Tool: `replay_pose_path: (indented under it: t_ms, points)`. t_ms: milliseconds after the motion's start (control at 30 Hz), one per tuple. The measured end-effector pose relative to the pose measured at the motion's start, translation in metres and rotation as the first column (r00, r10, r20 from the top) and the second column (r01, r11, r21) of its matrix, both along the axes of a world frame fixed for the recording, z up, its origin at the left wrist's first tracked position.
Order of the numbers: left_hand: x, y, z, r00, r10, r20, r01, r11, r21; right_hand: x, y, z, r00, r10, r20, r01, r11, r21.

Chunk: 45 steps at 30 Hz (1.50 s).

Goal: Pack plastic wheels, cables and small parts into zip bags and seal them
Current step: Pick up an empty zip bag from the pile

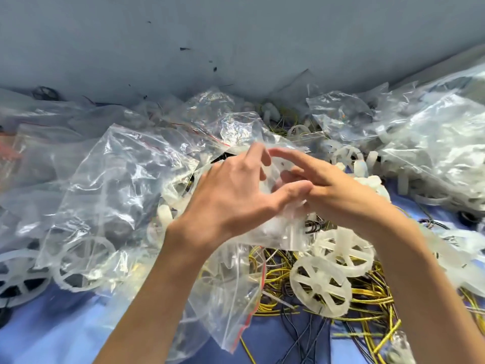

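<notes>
Both of my hands meet over the middle of the pile. My left hand [233, 195] holds a clear zip bag [275, 229] from the left, thumb against its side. My right hand [330, 187] has its fingers curled into the bag's mouth around something white; what it holds is blurred. Two white spoked plastic wheels [322, 282] lie just below my right wrist on a tangle of yellow and black cables [367, 303]. An empty zip bag with a red strip [231, 298] lies under my left forearm.
Filled clear bags [105, 195] are heaped at the left and at the right [433, 143]. Loose white wheels [346, 156] and small parts lie behind my hands. A blue cloth [52, 329] covers the surface. A grey wall [236, 48] rises at the back.
</notes>
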<state>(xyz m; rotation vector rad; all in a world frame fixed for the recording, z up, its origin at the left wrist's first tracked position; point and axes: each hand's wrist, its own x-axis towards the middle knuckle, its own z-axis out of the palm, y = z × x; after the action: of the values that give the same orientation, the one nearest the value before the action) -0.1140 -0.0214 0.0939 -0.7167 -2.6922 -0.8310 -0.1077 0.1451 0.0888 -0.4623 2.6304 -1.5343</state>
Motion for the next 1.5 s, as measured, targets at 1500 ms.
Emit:
replay_pose_path:
  t_ms: [1500]
  points:
    - [-0.014,0.003,-0.013,0.986,0.127,0.105,-0.144,0.975,0.167,-0.004,0.043,-0.001,0.939,-0.263,-0.221,0.337,0.831,0.442]
